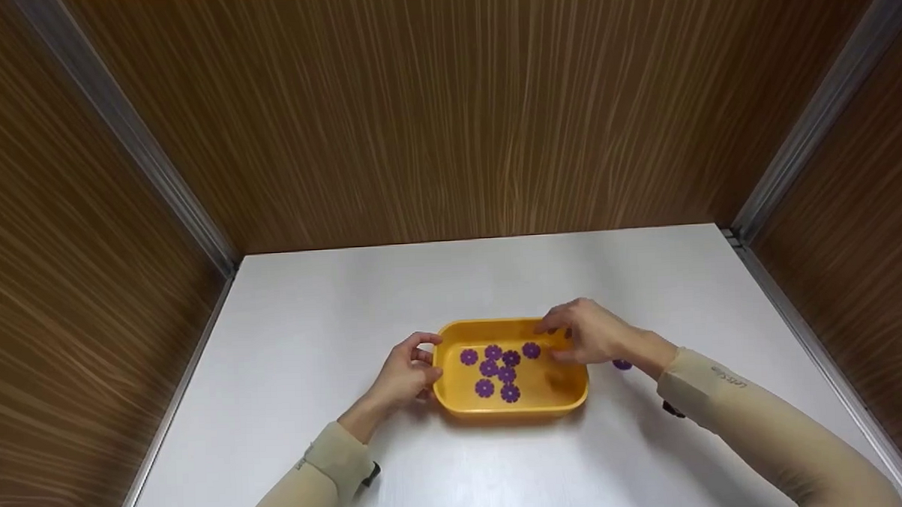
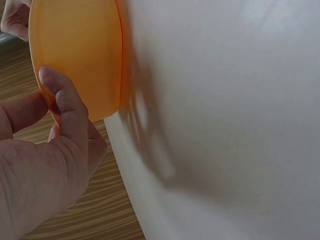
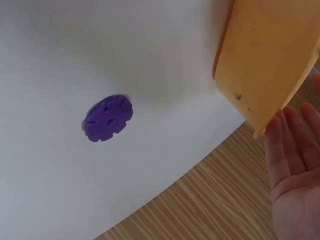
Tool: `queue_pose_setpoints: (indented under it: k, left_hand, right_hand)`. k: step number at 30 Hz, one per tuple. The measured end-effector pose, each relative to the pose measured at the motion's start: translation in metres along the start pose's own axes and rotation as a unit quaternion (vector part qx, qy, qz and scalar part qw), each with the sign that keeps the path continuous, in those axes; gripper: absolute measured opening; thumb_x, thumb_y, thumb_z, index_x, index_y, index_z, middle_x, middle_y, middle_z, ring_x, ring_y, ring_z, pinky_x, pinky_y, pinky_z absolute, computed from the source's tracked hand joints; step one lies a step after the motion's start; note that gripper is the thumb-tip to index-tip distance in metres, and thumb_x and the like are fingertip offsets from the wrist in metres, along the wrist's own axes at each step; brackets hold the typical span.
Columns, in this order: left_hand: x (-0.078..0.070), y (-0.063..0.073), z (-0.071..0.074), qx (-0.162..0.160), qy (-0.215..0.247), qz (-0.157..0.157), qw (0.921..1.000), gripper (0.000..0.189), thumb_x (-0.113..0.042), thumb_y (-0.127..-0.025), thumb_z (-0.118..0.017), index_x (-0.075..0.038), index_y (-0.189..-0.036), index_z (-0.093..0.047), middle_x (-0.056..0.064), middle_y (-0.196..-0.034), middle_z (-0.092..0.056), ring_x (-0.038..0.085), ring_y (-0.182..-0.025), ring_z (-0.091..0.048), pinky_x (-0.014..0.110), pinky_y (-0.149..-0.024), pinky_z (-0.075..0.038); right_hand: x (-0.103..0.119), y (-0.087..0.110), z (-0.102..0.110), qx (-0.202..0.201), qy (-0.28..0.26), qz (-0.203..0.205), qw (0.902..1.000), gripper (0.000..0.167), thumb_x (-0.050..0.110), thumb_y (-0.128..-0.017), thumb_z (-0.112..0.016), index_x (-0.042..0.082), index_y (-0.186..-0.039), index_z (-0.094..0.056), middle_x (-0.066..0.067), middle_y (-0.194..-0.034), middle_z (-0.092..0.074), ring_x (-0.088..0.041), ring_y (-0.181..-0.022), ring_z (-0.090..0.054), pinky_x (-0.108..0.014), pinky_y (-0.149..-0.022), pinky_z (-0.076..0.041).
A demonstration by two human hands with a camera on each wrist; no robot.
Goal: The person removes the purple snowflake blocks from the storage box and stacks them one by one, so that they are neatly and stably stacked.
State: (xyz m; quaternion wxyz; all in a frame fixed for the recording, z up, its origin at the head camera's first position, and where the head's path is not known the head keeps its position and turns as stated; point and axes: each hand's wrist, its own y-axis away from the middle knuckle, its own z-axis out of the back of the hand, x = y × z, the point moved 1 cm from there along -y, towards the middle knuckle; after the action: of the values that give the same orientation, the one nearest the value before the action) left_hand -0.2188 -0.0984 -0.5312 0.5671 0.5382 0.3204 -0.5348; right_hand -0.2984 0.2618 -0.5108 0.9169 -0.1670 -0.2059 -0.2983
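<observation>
A yellow plastic tray [image 1: 546,413] with a raised rim sits on the white table. Inside it lie several purple notched discs [image 1: 484,388], flat and mostly grouped left of centre. My left hand [image 1: 406,371] pinches the tray's left rim between thumb and fingers; the left wrist view shows the thumb [image 2: 65,102] against the outer wall. Over the tray's right end reaches my right hand [image 1: 592,332], fingers extended past the rim and fingertips inside. One more purple disc [image 3: 108,118] lies flat on the table outside the tray, under my right forearm in the head view.
The white table [image 1: 310,311] extends around the tray on all sides. A brown wood-grain panel [image 1: 476,117] rises behind it, with similar panels at left and right joined by grey metal strips [image 1: 140,152].
</observation>
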Motion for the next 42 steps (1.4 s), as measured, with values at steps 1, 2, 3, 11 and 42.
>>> queue_pose_setpoints:
  k: [1, 2, 3, 11, 42]
  left_hand:
    - [0.000, 0.000, 0.000, 0.000, 0.000, 0.000, 1.0000, 0.056, 0.006, -0.095, -0.070, -0.007, -0.149, -0.060, 0.008, -0.110, -0.055, 0.017, -0.076, -0.061, 0.030, -0.060, -0.062]
    - [0.000, 0.000, 0.000, 0.001, 0.000, 0.001, 1.0000, 0.056, 0.006, -0.095, -0.070, -0.007, -0.149, -0.060, 0.008, -0.110, -0.055, 0.017, -0.076, -0.061, 0.030, -0.060, -0.063]
    - [0.000, 0.000, 0.000, 0.001, -0.001, 0.002, 1.0000, 0.056, 0.005, -0.095, -0.070, -0.008, -0.149, -0.060, 0.008, -0.111, -0.055, 0.017, -0.077, -0.062, 0.030, -0.061, -0.063]
    - [0.000, -0.002, 0.000, -0.001, -0.009, 0.002, 1.0000, 0.056, 0.005, -0.095, -0.070, -0.010, -0.149, -0.061, 0.009, -0.112, -0.057, 0.018, -0.077, -0.062, 0.030, -0.061, -0.064]
    - [0.001, -0.003, 0.000, 0.003, 0.004, 0.001, 1.0000, 0.059, 0.005, -0.093, -0.070, -0.007, -0.150, -0.060, 0.007, -0.110, -0.055, 0.017, -0.077, -0.063, 0.030, -0.061, -0.062]
  right_hand:
    - [0.000, -0.001, -0.001, 0.007, 0.006, 0.002, 1.0000, 0.038, 0.013, -0.088, -0.091, 0.003, -0.124, -0.084, -0.015, -0.120, -0.085, -0.035, -0.103, -0.083, -0.049, -0.089, -0.072]
    - [0.000, -0.002, -0.003, 0.012, 0.011, 0.005, 0.9999, 0.039, 0.013, -0.088, -0.091, 0.002, -0.125, -0.084, -0.015, -0.120, -0.085, -0.034, -0.104, -0.083, -0.049, -0.089, -0.072]
    - [0.000, -0.004, -0.004, 0.017, 0.014, 0.008, 0.9997, 0.039, 0.013, -0.088, -0.091, 0.002, -0.125, -0.084, -0.015, -0.120, -0.085, -0.034, -0.104, -0.083, -0.049, -0.090, -0.072]
    - [0.002, -0.013, -0.015, 0.061, 0.038, 0.002, 0.9974, 0.040, 0.016, -0.091, -0.090, 0.006, -0.129, -0.083, -0.012, -0.123, -0.086, -0.032, -0.108, -0.083, -0.049, -0.096, -0.071]
    - [0.007, -0.029, -0.040, 0.144, 0.058, -0.065, 0.9857, 0.022, 0.012, -0.100, -0.084, 0.011, -0.123, -0.085, -0.006, -0.116, -0.085, -0.018, -0.100, -0.079, -0.042, -0.099, -0.071]
